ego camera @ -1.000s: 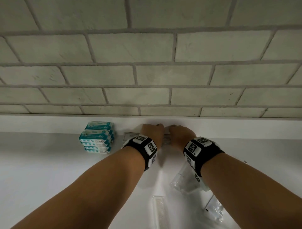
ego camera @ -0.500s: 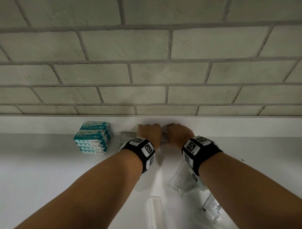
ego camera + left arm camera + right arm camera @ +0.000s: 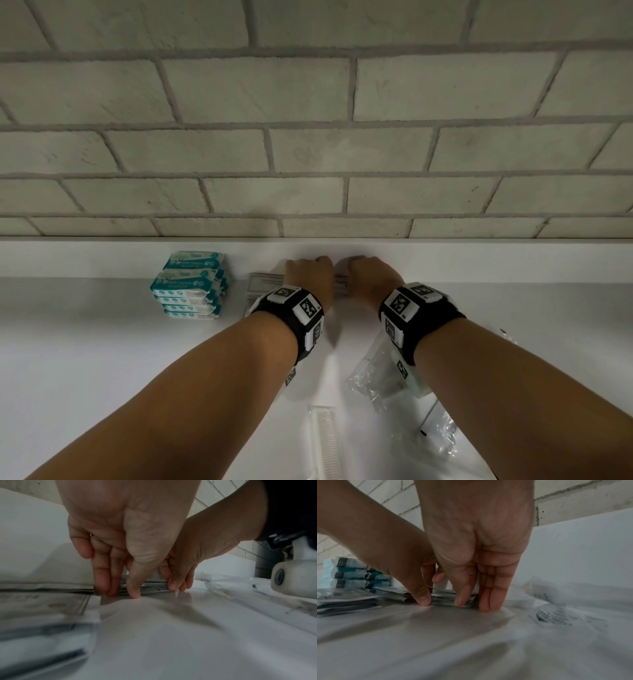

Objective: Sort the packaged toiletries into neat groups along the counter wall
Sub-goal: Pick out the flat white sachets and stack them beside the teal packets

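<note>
A small stack of flat white sachets point(image 3: 341, 288) lies on the white counter point(image 3: 85, 359) against the low white upstand. My left hand point(image 3: 308, 274) and right hand point(image 3: 370, 277) sit side by side on it. In the left wrist view the left hand point(image 3: 120, 593) has its thumb in front of the stack point(image 3: 152, 586) and its fingers behind. In the right wrist view the right hand point(image 3: 471, 601) pinches the stack's point(image 3: 443, 599) other end the same way. My hands hide most of the stack.
A pile of teal wipe packs point(image 3: 191, 287) stands at the upstand to the left, with more flat sachets point(image 3: 265, 282) beside it. Clear plastic packets point(image 3: 376, 380) and a wrapped comb point(image 3: 327, 442) lie nearer to me. A brick wall point(image 3: 308, 154) rises behind.
Both hands stay on the sachet stack at the upstand. Only the head view has shifted slightly.
</note>
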Demonstrator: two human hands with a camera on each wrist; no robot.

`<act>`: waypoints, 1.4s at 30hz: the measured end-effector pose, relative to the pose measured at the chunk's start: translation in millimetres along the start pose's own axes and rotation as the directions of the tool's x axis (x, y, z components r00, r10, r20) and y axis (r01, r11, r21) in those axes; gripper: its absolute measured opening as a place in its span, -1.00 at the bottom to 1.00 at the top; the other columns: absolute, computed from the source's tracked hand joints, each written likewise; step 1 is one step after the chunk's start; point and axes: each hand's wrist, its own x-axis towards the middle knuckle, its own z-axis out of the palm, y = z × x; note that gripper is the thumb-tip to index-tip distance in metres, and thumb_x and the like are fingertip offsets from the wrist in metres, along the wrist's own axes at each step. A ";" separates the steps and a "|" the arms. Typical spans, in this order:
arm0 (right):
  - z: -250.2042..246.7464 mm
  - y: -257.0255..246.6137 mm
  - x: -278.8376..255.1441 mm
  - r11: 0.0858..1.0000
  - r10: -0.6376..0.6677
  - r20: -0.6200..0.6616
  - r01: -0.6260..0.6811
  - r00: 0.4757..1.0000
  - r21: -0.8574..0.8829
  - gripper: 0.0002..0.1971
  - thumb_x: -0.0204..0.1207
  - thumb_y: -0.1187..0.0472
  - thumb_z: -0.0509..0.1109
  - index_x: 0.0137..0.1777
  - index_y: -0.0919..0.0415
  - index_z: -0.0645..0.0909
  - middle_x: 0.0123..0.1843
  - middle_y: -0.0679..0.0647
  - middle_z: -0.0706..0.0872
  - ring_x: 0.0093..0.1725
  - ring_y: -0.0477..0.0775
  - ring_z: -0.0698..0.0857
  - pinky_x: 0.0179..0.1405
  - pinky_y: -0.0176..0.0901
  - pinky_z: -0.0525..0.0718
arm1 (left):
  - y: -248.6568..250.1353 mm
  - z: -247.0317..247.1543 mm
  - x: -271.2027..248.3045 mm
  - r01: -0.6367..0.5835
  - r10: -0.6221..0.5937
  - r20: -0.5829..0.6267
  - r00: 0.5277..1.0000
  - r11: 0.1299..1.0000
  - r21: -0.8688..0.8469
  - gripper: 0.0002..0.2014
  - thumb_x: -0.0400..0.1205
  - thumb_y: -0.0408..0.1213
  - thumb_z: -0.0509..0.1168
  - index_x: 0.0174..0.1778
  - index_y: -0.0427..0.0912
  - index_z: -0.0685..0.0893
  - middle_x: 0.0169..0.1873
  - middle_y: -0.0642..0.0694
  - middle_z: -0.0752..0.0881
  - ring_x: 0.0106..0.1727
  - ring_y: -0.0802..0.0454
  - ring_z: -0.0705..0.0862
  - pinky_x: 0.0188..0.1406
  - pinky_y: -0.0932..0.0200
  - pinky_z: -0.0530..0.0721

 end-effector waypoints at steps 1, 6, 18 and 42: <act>-2.1 -0.1 -0.8 1.000 0.000 0.022 0.000 1.000 0.005 -0.62 0.65 0.19 0.25 0.43 0.29 0.49 0.37 0.22 0.61 0.32 0.20 0.63 0.24 -0.05 0.58 | 0.0 -1.6 -1.7 0.003 -0.004 0.008 1.000 1.000 0.004 -0.67 0.60 -0.33 0.21 0.29 -0.24 0.48 0.09 -0.15 0.72 0.13 -0.17 0.66 0.27 -0.06 0.40; -30.5 6.2 -34.1 0.996 -0.059 0.040 0.057 0.997 0.068 -0.56 0.60 0.15 0.31 0.46 0.26 0.46 0.42 0.20 0.57 0.37 0.20 0.57 0.26 -0.07 0.51 | -4.9 -28.6 -15.5 -0.021 0.020 0.031 0.999 0.999 0.030 -0.69 0.66 -0.24 0.16 0.33 -0.15 0.49 0.23 -0.13 0.65 0.26 -0.16 0.61 0.43 -0.09 0.25; -27.5 105.3 -202.4 0.936 0.321 0.231 -0.345 0.918 0.069 -0.52 0.61 0.14 0.19 0.54 0.11 0.37 0.46 0.22 0.42 0.38 0.27 0.52 0.32 -0.01 0.55 | 41.9 -33.7 -119.7 -0.476 0.539 0.266 0.799 0.838 -0.265 -0.45 0.67 0.11 0.19 0.60 0.15 0.30 0.53 -0.01 0.42 0.50 -0.04 0.42 0.47 0.00 0.39; 10.5 180.5 -327.8 0.959 0.246 0.183 -0.266 0.952 0.094 -0.62 0.62 0.27 0.17 0.37 0.08 0.63 0.38 0.10 0.62 0.32 0.17 0.61 0.35 -0.01 0.57 | 132.9 -9.6 -180.2 -0.112 0.152 0.182 0.972 0.971 -0.213 -0.50 0.64 0.06 0.23 0.42 -0.15 0.47 0.31 -0.18 0.51 0.27 -0.14 0.57 0.20 0.01 0.59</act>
